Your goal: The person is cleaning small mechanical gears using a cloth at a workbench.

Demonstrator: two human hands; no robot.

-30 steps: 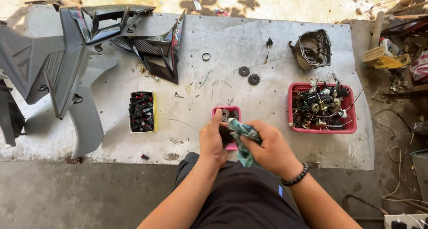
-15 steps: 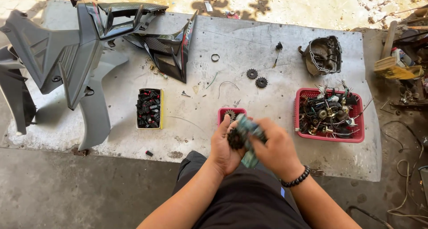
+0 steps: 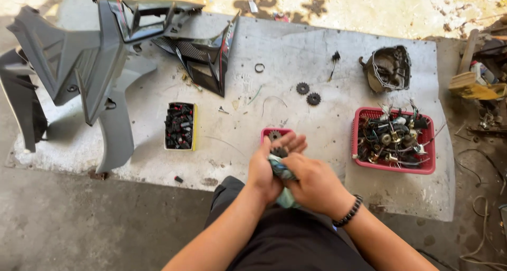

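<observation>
My left hand (image 3: pixel 272 163) holds a small dark gear (image 3: pixel 279 151) in its fingers, just over the near edge of a small pink tray (image 3: pixel 270 132). My right hand (image 3: pixel 311 184), with a black bead bracelet on the wrist, presses a teal cloth (image 3: pixel 282 172) against that gear. Both hands are close together above my lap. Another toothed part lies in the pink tray, mostly hidden behind my fingers.
A grey sheet (image 3: pixel 317 54) covers the ground. On it sit a red basket of wires and parts (image 3: pixel 393 139), two loose gears (image 3: pixel 308 93), an engine cover (image 3: pixel 388 68), a yellow-edged box of black pieces (image 3: pixel 179 126), a ring (image 3: pixel 259 68) and grey motorcycle panels (image 3: pixel 90 65).
The view has shifted slightly, so the sheet and its objects sit farther right. My hands have turned the gear within the cloth and stayed over the pink tray.
</observation>
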